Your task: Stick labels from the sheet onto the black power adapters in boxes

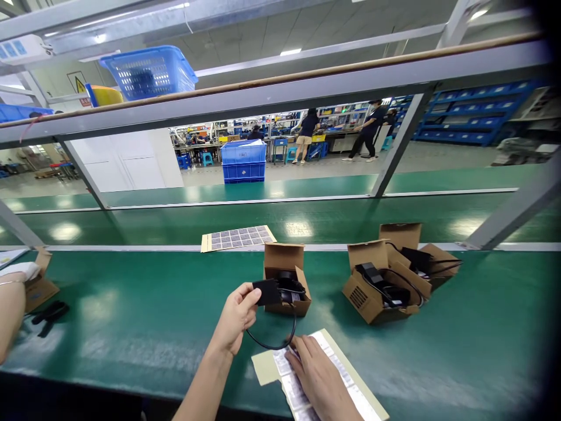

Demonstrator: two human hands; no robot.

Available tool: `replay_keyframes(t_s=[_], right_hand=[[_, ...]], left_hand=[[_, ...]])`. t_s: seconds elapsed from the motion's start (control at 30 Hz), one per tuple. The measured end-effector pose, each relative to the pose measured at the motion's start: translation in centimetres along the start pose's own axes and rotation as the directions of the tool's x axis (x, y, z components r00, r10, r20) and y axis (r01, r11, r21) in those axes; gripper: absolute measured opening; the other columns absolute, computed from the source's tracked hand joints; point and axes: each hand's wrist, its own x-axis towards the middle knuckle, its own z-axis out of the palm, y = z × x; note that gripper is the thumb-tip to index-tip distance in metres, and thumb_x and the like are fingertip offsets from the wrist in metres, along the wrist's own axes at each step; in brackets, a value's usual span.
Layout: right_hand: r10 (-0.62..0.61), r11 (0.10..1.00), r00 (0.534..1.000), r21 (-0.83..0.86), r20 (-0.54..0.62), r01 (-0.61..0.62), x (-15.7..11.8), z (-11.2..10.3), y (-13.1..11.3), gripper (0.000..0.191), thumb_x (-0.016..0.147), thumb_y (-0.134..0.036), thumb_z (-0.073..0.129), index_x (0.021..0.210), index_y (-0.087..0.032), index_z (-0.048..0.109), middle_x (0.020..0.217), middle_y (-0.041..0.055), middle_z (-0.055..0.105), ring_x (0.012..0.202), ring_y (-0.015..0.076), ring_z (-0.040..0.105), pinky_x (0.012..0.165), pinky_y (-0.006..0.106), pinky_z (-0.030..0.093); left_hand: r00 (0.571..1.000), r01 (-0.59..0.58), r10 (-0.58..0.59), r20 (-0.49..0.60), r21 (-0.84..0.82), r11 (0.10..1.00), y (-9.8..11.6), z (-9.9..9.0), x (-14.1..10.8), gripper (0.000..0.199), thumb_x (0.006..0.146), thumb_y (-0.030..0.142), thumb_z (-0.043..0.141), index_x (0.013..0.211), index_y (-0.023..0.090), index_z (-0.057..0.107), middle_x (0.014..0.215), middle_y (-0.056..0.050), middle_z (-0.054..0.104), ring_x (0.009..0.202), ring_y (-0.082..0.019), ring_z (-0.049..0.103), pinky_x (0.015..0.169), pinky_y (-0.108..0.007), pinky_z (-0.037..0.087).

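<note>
My left hand [240, 313] is closed on the edge of a flat black adapter [266, 292], held up over the green bench. A black cable [272, 347] loops down from the adapter towards my right hand. My right hand [313, 371] rests on a white label sheet [335, 356] with yellowish backing, fingers bent and drawn together at its left edge. Whether a single label is between those fingertips is hidden. Just behind the adapter, an open brown cardboard box [284, 257] contains black cables and parts.
Two more open cardboard boxes [372, 313] [401, 234] with black adapters stand to the right. Another label sheet [239, 238] lies at the back. At far left are a person's arm [11, 316], a box [39, 292] and black pieces [50, 316]. A metal frame rises behind.
</note>
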Motion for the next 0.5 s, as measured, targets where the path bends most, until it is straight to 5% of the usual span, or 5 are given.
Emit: replay_keyframes(t_s=[0.27, 0.5], right_hand=[[-0.002, 1.000, 0.998, 0.031, 0.058, 0.000, -0.08, -0.62, -0.12, 0.020, 0.103, -0.026, 0.035, 0.092, -0.024, 0.052, 0.079, 0.0029, 0.062, 0.070, 0.0199, 0.065, 0.059, 0.031, 0.054], [-0.049, 0.988, 0.999, -0.145, 0.021, 0.051, 0.23, -0.53, -0.58, 0.030, 0.105, -0.026, 0.026, 0.085, -0.024, 0.048, 0.073, 0.0016, 0.061, 0.063, 0.0196, 0.063, 0.056, 0.032, 0.048]], left_hand=[[1.000, -0.006, 0.006, 0.013, 0.007, 1.000, 0.00, -0.02, -0.24, 0.041, 0.077, 0.048, 0.076, 0.085, 0.017, 0.051, 0.060, 0.011, 0.032, 0.040, 0.001, 0.011, 0.038, -0.019, 0.004], [1.000, -0.007, 0.007, -0.001, -0.006, 1.000, -0.09, -0.09, -0.28, 0.043, 0.076, 0.049, 0.077, 0.087, 0.017, 0.051, 0.058, 0.012, 0.030, 0.040, 0.000, 0.011, 0.038, -0.019, 0.003]])
